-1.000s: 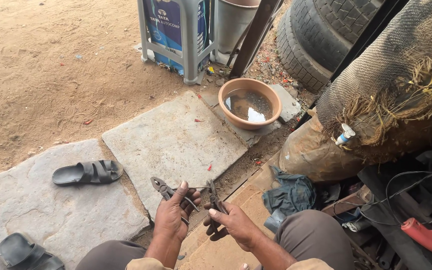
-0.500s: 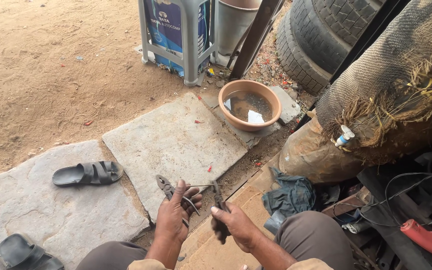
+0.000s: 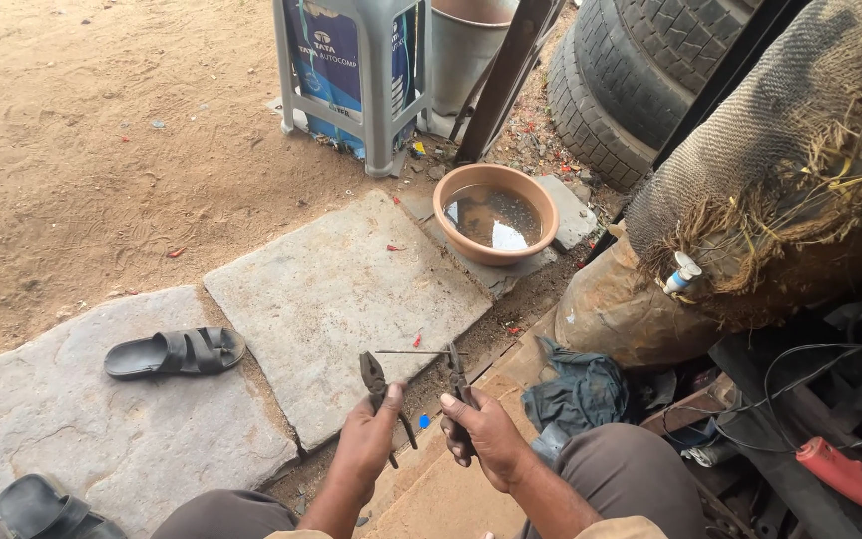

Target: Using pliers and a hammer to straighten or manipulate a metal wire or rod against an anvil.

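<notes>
Seated at the edge of two stone slabs (image 3: pixel 336 299), knees at the bottom of the view. Left hand (image 3: pixel 369 444) closed around a pair of dark pliers (image 3: pixel 379 387), fingers wrapped tight on the handles, nose pointing up and away. Right hand (image 3: pixel 486 431) closed the same way on a second dark tool (image 3: pixel 457 384) — another pair of pliers by the look of it, though too small to tell for sure. Between the two tool tips, a thin wire (image 3: pixel 413 351) held level above the slab's near edge, gripped at its right end, its left end free just above the left pliers. Wire straight, no bend or cut showing yet — by that, work on it barely started, with the shaping still to do.

Around: a clay bowl (image 3: pixel 496 214) with water on the far corner of the slabs, a black sandal (image 3: pixel 176 351) on the left slab and another (image 3: pixel 37 507) at the bottom left corner, a grey plastic stool (image 3: pixel 346 75) on the sand, stacked tyres (image 3: pixel 641 75) behind, a rag (image 3: pixel 579 391) by the right knee.
</notes>
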